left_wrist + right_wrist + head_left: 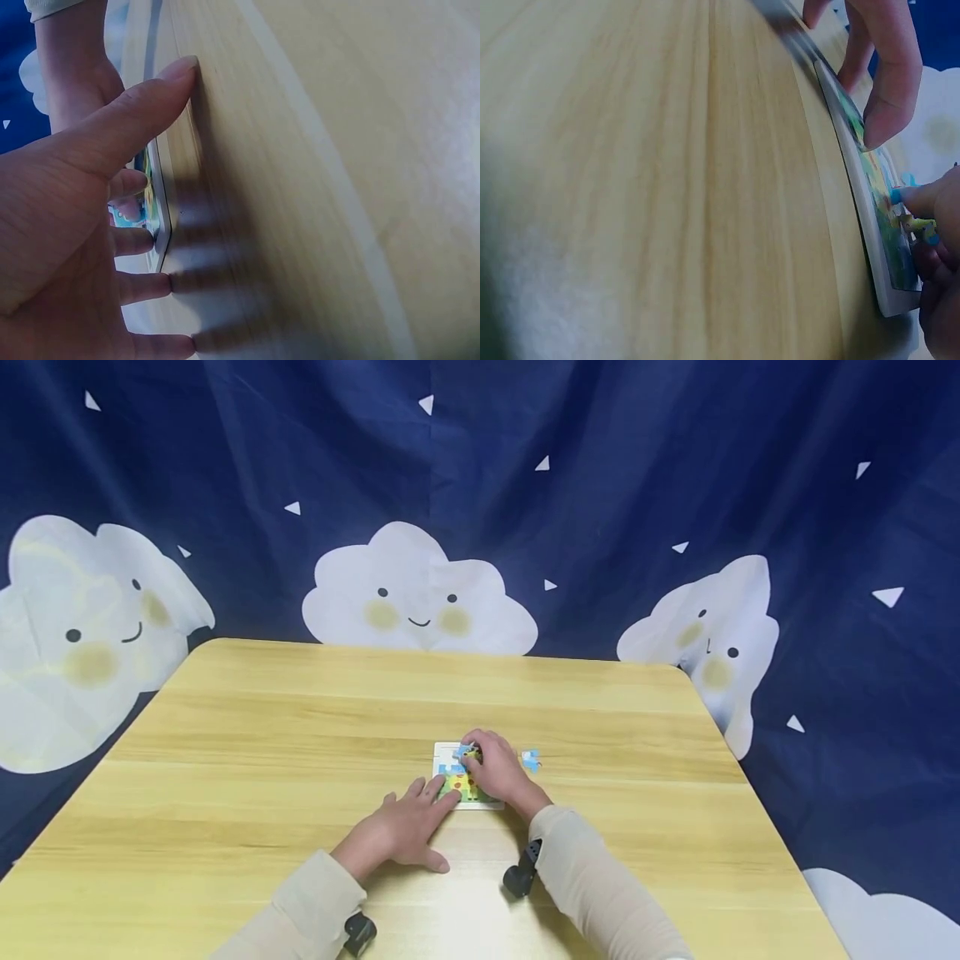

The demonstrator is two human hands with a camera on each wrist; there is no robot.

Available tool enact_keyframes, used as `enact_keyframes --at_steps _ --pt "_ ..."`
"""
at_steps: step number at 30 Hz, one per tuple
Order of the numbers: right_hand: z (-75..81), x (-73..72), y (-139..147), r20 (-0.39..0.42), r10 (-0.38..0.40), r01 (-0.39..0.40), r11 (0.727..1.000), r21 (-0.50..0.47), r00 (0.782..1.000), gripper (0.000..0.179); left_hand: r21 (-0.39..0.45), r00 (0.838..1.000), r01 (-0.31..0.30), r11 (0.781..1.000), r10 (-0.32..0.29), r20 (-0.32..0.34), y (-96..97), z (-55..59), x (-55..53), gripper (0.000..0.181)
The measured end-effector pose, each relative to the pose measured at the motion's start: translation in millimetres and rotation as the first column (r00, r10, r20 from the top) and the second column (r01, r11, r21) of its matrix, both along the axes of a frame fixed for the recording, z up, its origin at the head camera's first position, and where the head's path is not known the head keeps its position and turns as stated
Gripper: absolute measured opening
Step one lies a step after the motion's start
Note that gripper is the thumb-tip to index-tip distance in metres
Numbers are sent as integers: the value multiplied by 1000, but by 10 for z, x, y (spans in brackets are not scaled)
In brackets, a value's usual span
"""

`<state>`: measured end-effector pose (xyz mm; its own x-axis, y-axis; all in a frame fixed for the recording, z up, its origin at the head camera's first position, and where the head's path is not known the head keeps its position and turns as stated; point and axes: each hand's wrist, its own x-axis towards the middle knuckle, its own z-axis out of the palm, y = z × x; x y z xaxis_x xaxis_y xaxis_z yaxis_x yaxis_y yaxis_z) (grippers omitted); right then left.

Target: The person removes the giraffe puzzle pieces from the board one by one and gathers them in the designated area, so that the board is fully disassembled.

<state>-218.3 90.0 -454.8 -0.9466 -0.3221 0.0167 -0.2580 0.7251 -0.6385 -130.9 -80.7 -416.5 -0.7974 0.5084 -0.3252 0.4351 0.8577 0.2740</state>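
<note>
A small jigsaw puzzle in a white-rimmed tray (442,749) lies on the table, with yellow, green and blue pieces at its lower part. My right hand (498,770) reaches over it from the right and pinches a puzzle piece (921,226) between thumb and fingers, close over the tray. Straight, spread fingers of my left hand (405,828) rest at the tray's lower left corner, some on the puzzle, some on the wood. The right hand hides the tray's right side in the head view. Just right of that hand lies a loose blue puzzle piece (531,760).
The wooden table (300,718) has rounded far corners. Behind it hangs a dark blue curtain (480,468) printed with white clouds. A black wrist camera (522,870) sits under the right cuff, another black camera (360,933) under the left.
</note>
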Motion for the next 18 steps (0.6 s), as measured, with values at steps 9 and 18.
enact_keyframes --at_steps 9,18 --pt "27 -34 169 -4 -128 127 985 -117 992 17 20 1000 -10 1000 10 -1 -27 -8 2 97" --pt "125 -40 589 -36 -180 174 976 -128 983 17 47 1000 -14 999 15 -8 -37 -34 19 97"
